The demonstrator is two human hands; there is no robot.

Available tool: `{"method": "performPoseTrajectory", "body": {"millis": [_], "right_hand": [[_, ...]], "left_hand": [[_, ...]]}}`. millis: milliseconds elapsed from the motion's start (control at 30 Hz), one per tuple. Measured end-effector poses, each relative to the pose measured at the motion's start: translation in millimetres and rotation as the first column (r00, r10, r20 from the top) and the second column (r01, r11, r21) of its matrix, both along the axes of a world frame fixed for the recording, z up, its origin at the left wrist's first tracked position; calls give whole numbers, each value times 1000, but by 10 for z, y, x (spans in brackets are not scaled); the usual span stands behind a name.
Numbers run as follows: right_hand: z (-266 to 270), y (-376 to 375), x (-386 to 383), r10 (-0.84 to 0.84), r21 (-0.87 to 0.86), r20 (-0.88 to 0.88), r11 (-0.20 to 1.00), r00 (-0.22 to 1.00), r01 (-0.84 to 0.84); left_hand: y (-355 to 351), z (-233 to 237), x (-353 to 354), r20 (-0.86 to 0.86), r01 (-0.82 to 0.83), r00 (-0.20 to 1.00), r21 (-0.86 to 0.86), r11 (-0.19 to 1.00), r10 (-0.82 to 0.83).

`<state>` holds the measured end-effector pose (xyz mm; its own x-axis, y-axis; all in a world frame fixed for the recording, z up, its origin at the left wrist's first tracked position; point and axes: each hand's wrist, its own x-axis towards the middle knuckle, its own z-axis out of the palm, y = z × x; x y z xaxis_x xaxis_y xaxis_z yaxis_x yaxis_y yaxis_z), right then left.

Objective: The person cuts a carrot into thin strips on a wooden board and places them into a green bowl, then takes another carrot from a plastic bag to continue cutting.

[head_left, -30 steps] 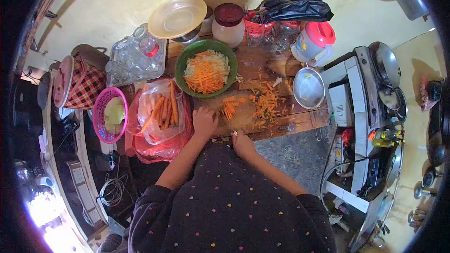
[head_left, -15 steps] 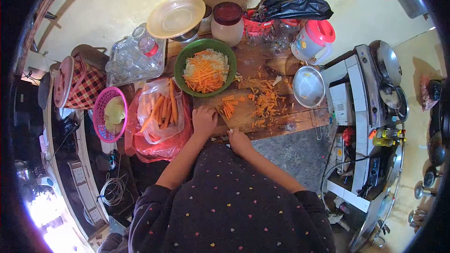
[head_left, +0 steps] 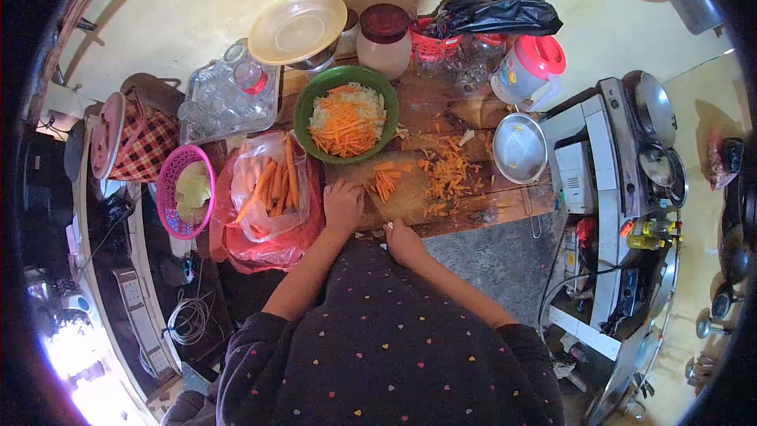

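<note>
My right hand (head_left: 404, 241) is closed round the handle of a knife at the near edge of the cutting board (head_left: 406, 199). The thin knife blade (head_left: 378, 207) points up and left, toward my left hand. On the board's left part rests my left hand (head_left: 344, 203), fingers bent and pressed down; whatever lies under them is hidden. Just right of those fingers are cut carrot sticks (head_left: 385, 183). Beyond them stands a green bowl (head_left: 301, 122) with shredded carrot (head_left: 347, 130) on top of paler shreds.
Carrot peelings (head_left: 449, 177) lie scattered to the right, beside a metal strainer (head_left: 519, 150). Whole carrots (head_left: 276, 185) fill a plastic bag at left, next to a pink basket (head_left: 163, 197). Jars, a tray of glasses (head_left: 229, 99) and a pitcher (head_left: 524, 71) stand behind. A stove (head_left: 619, 142) is at right.
The knife blade has shifted slightly, and my left hand has moved a touch to the left. Everything else looks the same.
</note>
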<state>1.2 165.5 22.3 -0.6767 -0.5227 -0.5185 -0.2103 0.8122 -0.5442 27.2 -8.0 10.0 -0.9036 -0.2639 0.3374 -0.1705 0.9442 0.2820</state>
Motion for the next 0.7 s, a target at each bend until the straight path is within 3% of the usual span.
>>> {"method": "performPoseTrajectory", "body": {"millis": [467, 700], "right_hand": [[-21, 25, -38, -8, -20, -13, 1000, 1000, 7], [20, 8, -22, 13, -38, -23, 999, 1000, -14]], "left_hand": [[8, -30, 18, 127, -64, 990, 60, 996, 56], [-12, -99, 24, 53, -40, 998, 77, 996, 36]]}}
